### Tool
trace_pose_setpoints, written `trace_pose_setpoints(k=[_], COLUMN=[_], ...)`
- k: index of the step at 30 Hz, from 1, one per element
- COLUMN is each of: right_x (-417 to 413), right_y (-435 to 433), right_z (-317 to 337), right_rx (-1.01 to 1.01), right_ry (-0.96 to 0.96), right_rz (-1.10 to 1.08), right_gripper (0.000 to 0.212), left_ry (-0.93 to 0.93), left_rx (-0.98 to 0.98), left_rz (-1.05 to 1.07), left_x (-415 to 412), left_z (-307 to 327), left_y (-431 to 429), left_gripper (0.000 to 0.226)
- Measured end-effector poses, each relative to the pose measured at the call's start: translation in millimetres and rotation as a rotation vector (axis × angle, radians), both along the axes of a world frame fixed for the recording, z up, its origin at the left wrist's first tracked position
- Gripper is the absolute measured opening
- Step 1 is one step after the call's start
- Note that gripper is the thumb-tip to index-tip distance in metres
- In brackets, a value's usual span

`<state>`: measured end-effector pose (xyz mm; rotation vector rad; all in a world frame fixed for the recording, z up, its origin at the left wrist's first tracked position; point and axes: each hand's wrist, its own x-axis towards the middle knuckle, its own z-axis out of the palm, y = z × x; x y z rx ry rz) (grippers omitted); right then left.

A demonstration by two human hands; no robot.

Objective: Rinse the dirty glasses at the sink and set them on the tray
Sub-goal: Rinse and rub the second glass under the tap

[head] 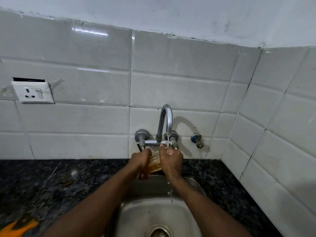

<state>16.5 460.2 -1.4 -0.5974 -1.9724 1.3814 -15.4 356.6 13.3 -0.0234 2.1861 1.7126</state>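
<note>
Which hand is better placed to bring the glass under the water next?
Probably the left hand: it curls round the glass, which sits just left of the stream. The right hand touches the glass's other side and catches the water itself.

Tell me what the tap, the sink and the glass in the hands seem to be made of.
Tap: metal, chrome-like, with mirror-bright highlights.
Sink: probably stainless steel; dull grey brushed sheen.
Glass: looks like clear glass, see-through with an amber tint, though plastic cannot be ruled out.
</note>
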Motion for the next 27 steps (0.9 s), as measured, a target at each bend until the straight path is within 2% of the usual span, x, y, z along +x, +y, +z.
trace_pose_setpoints(k=[1, 2, 5, 6, 7, 8, 10, 11, 12, 15, 16, 17, 19, 20, 22, 25, 27], right_x=[2, 3, -6, -7, -7, -5, 1, 3, 3, -6, -6, -5, 0, 0, -4, -10, -11], right_y=[0, -1, -3, -3, -3, -3, -1, -1, -1, -4, -5, -5, -4, -2, 7, 27, 37], right_z=[-3, -2, 7, 11, 11, 9, 4, 2, 1, 6, 8, 6, 0, -2, 2, 16, 23], right_rx=[0.022, 0.022, -0.101, -0.127, -0.092, -0.003, 0.177, 0.212, 0.199, -0.122, -0.141, -0.025, 0.396, 0.527, 0.622, 1.059, 1.255], right_ry=[0.029, 0.058, 0.028, 0.004, -0.019, -0.036, -0.039, -0.032, -0.015, -0.027, -0.038, -0.048, -0.031, -0.007, 0.020, -0.058, -0.079], right_rz=[0.018, 0.035, 0.005, -0.001, 0.010, 0.037, 0.099, 0.102, 0.086, 0.051, 0.065, 0.077, 0.094, 0.105, 0.187, 0.283, 0.303], right_gripper=[0.031, 0.031, 0.036, 0.038, 0.038, 0.038, 0.036, 0.036, 0.036, 0.036, 0.036, 0.038, 0.043, 0.044, 0.046, 0.050, 0.049], left_ry=[-0.076, -0.023, 0.579, 0.677, 0.616, 0.429, -0.055, -0.138, -0.092, 0.477, 0.510, 0.351, -0.117, -0.241, -0.263, -0.263, -0.282], left_rx=[0.002, 0.017, 0.050, 0.047, 0.047, 0.067, 0.065, 0.065, 0.079, 0.059, 0.046, 0.087, 0.142, 0.176, 0.225, 0.239, 0.193], left_rz=[-0.033, -0.001, 0.217, 0.242, 0.237, 0.215, 0.039, 0.001, 0.037, 0.239, 0.242, 0.211, 0.071, 0.000, -0.036, -0.024, 0.020], left_x=[-1, -2, 5, 7, 6, 0, -4, -4, -4, 5, 2, -2, -14, -18, -23, -15, -10], left_z=[3, 1, -16, -22, -21, -17, -5, -5, -7, -17, -19, -15, -14, -15, -27, -41, -48], left_y=[-1, -1, 2, 2, 2, 2, -3, -4, -3, 2, 3, 2, -2, -5, -4, 0, -4], left_gripper=[0.035, 0.034, 0.023, 0.021, 0.022, 0.026, 0.032, 0.034, 0.034, 0.023, 0.023, 0.026, 0.035, 0.039, 0.049, 0.055, 0.053])
